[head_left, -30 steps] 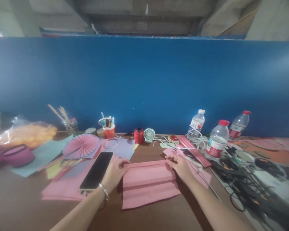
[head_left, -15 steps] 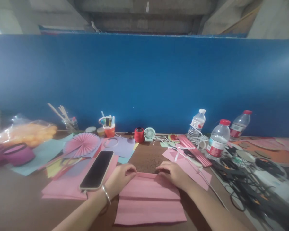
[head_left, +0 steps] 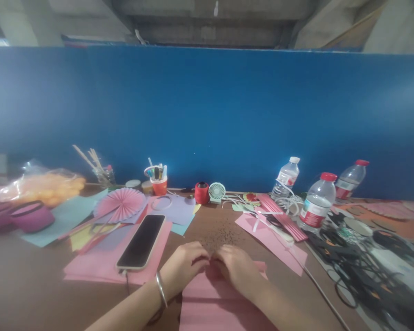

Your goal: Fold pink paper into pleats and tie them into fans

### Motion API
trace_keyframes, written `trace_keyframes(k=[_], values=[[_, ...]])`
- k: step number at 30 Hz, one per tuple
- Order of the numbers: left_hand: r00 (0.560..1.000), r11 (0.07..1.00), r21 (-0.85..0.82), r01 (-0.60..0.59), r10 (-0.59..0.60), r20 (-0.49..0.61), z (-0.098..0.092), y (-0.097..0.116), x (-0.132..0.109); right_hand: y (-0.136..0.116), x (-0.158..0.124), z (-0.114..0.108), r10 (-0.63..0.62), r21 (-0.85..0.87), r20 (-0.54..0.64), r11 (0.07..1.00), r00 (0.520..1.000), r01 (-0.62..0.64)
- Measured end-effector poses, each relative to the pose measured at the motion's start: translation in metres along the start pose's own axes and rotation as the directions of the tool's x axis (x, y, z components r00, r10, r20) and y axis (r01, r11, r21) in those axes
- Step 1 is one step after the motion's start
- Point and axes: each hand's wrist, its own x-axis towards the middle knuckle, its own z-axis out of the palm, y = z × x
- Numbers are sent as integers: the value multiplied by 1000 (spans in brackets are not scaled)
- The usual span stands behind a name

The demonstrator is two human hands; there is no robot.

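A pink paper sheet (head_left: 202, 315) with crosswise creases lies in front of me, its far edge partly covered by my hands. At that edge my left hand (head_left: 189, 264) has its fingers curled closed on the paper. My right hand (head_left: 236, 269) pinches the same edge right beside it, so the two sets of fingertips almost meet. A corner of the sheet shows past the right hand. Left of my left hand rests a phone (head_left: 142, 242) on a stack of pink paper (head_left: 89, 267).
A pink pleated paper fan (head_left: 120, 205) and a red cup of pens (head_left: 159, 185) stand at the back left. Behind are a small fan (head_left: 217, 191) and a red spool (head_left: 202, 193). To the right are plastic bottles (head_left: 317, 202), folded pink strips (head_left: 283, 217) and tangled black cables (head_left: 362, 266).
My right hand has slid left along the paper's far edge to meet my left hand. The sheet has shifted toward me and slightly right; the view has moved a little.
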Motion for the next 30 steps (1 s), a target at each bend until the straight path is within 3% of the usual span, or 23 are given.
trace_keyframes(k=[3, 7, 12, 17, 21, 22, 23, 24, 26, 27, 28, 29, 30], values=[[998, 998, 47, 36, -33, -58, -7, -9, 1, 10, -1, -4, 39, -45, 2, 998, 999, -39], [983, 978, 184, 98, -67, -168, -21, -23, 4, 38, -1, -14, 64, -26, -86, 997, 994, -66], [977, 949, 301, 94, -29, -213, -27, -32, 5, 67, 0, -15, 94, -9, -169, 995, 981, -97], [974, 887, 459, 44, 64, -219, -23, -31, 5, 67, 2, -11, -115, -91, -292, 992, 949, 92], [948, 827, 562, 29, 156, -278, -36, -17, 9, 56, 10, -30, -307, -261, -394, 941, 866, 215], [925, 806, 592, 20, 210, -316, -43, -11, 9, 52, 11, -39, -347, -312, -440, 924, 828, 221], [866, 759, 651, -5, 329, -376, -51, -4, 8, 48, 10, -50, -389, -372, -498, 903, 775, 214], [770, 702, 710, -57, 484, -417, -58, 2, 6, 44, 8, -60, -443, -438, -561, 876, 699, 204], [575, 609, 785, -115, 685, -447, -69, 12, -1, 38, -2, -76, -542, -538, -642, 822, 542, 186], [549, 564, 812, -150, 730, -406, -70, 14, -6, 36, -8, -78, -577, -568, -653, 801, 490, 186], [566, 528, 823, -208, 751, -339, -68, 13, -11, 35, -14, -77, -596, -578, -644, 790, 480, 204], [663, 522, 808, -273, 711, -236, -62, 9, -16, 35, -21, -73, -605, -572, -590, 780, 534, 253], [754, 567, 770, -294, 633, -178, -53, 4, -20, 36, -26, -65, -594, -529, -496, 785, 634, 322]])
